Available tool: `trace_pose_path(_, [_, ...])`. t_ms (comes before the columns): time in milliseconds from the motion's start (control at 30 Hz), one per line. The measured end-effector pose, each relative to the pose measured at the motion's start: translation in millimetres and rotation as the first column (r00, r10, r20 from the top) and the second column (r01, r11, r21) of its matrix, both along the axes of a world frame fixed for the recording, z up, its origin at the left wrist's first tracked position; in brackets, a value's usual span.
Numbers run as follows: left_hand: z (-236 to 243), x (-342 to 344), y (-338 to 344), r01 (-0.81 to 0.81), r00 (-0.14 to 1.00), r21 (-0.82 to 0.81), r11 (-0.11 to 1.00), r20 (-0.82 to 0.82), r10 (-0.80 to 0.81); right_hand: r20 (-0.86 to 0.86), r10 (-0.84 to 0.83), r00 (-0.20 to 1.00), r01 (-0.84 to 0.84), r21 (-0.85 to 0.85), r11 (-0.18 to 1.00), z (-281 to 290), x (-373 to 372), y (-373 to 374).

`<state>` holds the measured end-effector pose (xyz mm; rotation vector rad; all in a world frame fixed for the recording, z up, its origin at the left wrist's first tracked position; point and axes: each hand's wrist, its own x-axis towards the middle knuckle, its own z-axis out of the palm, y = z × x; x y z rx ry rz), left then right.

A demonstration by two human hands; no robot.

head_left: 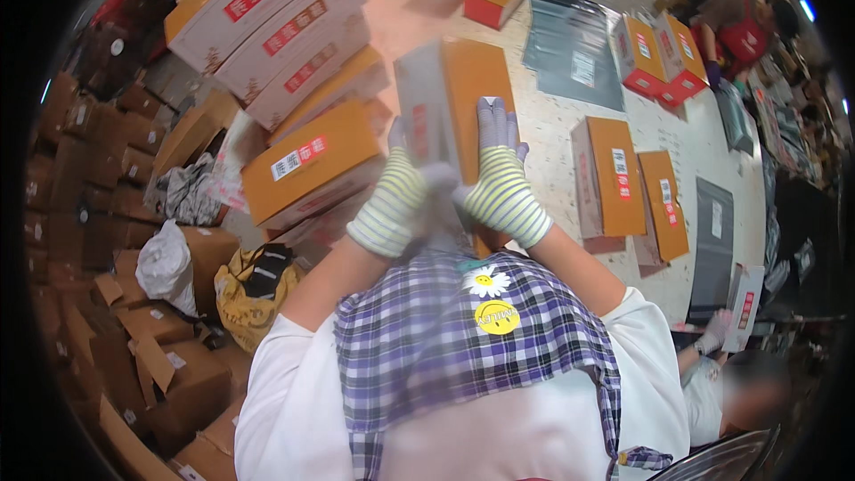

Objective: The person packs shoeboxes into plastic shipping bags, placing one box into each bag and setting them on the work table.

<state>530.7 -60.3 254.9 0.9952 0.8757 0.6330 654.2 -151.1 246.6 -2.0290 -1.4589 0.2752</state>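
Observation:
A shoebox-like carton point(476, 67) with an orange-brown top and a pale grey, blurred side lies in front of me on the table. My left hand point(392, 200), in a glove with yellow-green and grey stripes, is at the carton's left side, fingers stretched forward and thumb smeared by motion. My right hand point(503, 183), in a matching glove, lies with straight fingers on the orange-brown top near its right edge. The carton's near end is partly hidden by my hands and the blur. Left of my left hand is another orange-topped carton point(312, 160) with a red and white label.
Stacked cartons point(285, 27) rise at the far left. More cartons point(614, 174) stand right of my hands, on the pale table point(548, 147). Grey plastic mailing bags point(570, 53) lie behind them. Brown boxes point(169, 374) fill the left floor. Other people work at the far side and lower right.

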Motion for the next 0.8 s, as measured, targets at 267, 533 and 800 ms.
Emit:
trace_pose_path(267, [-11.3, 0.0, -10.4, 0.191, 0.979, 0.125, 0.974, 0.044, -0.198, -0.641, 0.298, 0.707, -0.062, 0.363, 0.930, -28.3, 58.9, -49.3])
trace_pose_path(533, [16.9, 22.8, -30.0, 0.332, 0.943, 0.129, 0.934, -0.072, -0.325, -0.611, 0.274, 0.742, -0.009, 0.400, 0.916, -7.7, 73.3, -76.9])
trace_pose_path(800, [3.3, 47.4, -17.1, 0.445, 0.878, 0.084, 0.892, -0.236, -0.416, -0.747, 0.149, 0.647, 0.147, 0.314, 0.938, -1.4, 63.1, -84.4])
